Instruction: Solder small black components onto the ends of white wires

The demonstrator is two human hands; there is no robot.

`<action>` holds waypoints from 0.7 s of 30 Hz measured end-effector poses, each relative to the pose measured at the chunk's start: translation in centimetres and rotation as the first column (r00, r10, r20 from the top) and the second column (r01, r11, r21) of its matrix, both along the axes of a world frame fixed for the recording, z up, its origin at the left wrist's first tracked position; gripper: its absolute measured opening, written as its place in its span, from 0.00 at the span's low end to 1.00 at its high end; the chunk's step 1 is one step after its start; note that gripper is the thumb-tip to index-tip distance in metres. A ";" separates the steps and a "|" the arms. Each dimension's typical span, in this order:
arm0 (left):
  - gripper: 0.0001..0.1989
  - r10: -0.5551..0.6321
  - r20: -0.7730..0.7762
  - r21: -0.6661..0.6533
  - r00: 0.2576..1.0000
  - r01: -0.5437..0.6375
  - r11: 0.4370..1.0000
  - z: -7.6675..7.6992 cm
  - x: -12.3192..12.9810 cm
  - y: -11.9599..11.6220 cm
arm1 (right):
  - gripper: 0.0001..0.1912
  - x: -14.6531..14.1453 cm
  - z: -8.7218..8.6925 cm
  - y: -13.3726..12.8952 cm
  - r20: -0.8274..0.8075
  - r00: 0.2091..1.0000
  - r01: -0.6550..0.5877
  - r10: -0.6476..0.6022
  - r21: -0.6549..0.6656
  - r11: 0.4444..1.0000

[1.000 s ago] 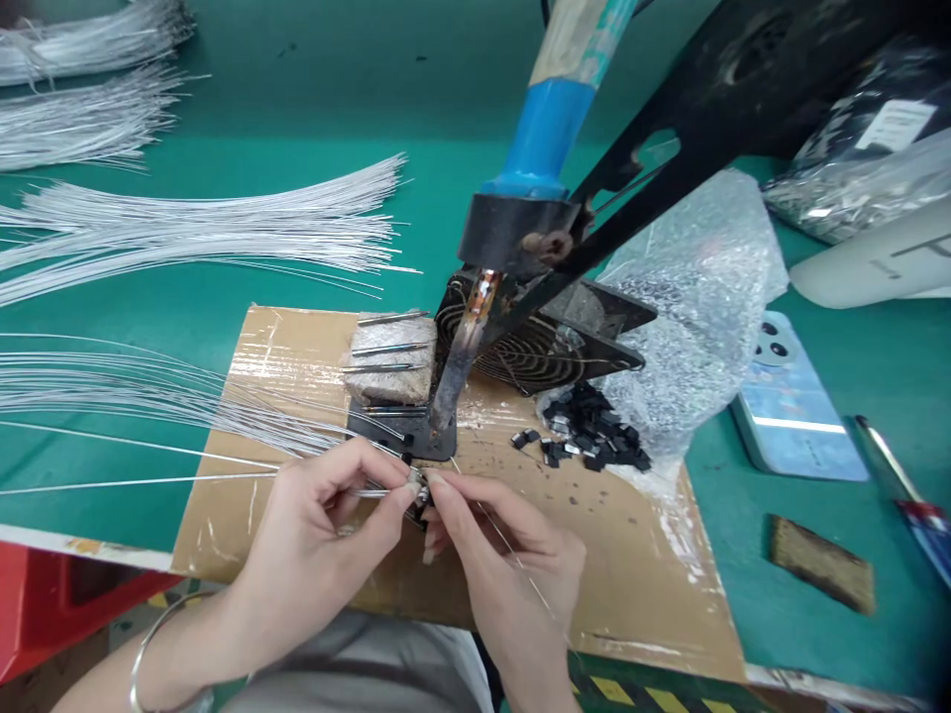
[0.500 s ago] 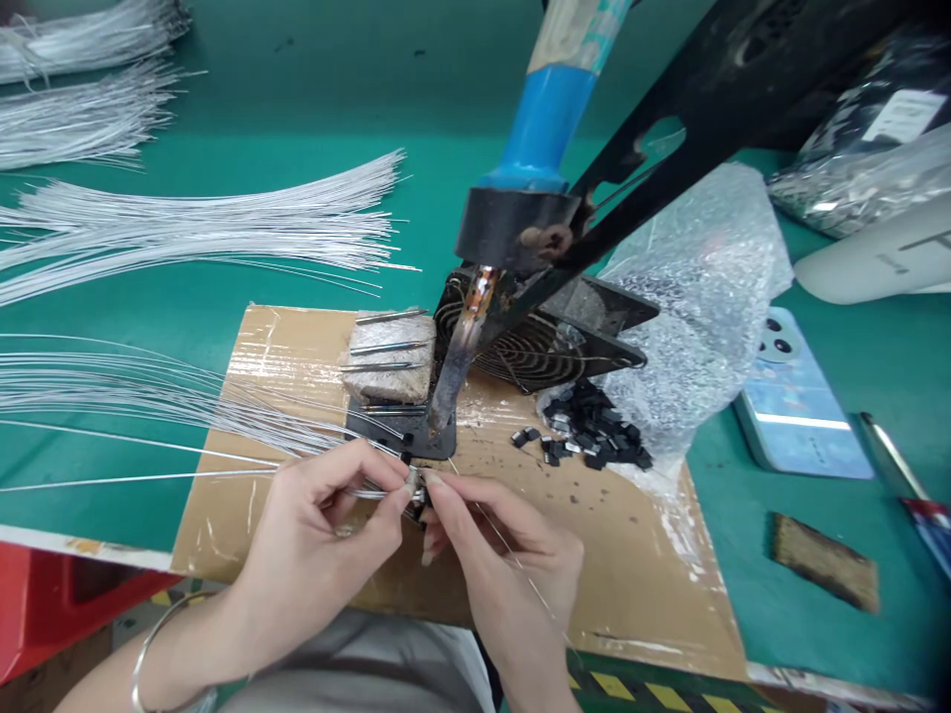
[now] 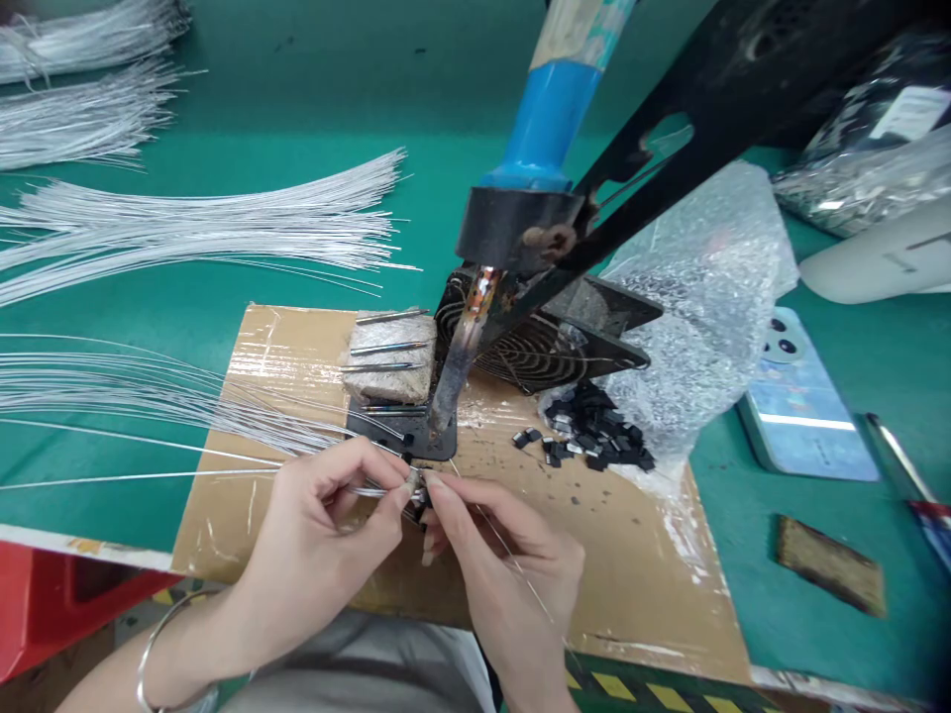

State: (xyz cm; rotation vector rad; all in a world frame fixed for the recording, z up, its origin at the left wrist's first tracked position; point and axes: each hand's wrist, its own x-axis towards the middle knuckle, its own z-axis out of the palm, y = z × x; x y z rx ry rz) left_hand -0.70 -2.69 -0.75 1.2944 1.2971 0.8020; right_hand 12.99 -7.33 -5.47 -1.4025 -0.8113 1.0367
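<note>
Single head-worn cam looked forward and down from above the near edge of the bench (image 3: 802, 639), fairly close in, with left hand (image 3: 319, 545) and right hand (image 3: 516, 569) low centre, lap (image 3: 357, 673) at bottom, phone (image 3: 809, 401) toward right edge.

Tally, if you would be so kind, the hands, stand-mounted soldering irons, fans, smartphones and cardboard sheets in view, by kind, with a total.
Left hand and right hand: 2
Stand-mounted soldering iron: 1
Fan: 1
Smartphone: 1
Cardboard sheet: 1
Total: 6
</note>
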 end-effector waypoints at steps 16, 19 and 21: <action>0.06 0.043 -0.085 0.008 0.995 -0.042 0.999 -0.8 0.2 0.6 | 0.13 1.6 0.7 -1.0 0.287 0.956 -0.058 0.068 -0.044 0.997; 0.06 0.042 -0.091 0.014 0.995 -0.041 0.999 -0.8 0.3 0.6 | 0.15 1.7 1.0 -0.6 0.288 0.953 -0.099 0.090 0.014 0.995; 0.06 0.045 -0.103 0.018 0.994 -0.043 0.999 -0.8 0.4 0.8 | 0.12 1.7 1.1 -0.4 0.284 0.955 -0.107 0.082 0.075 0.991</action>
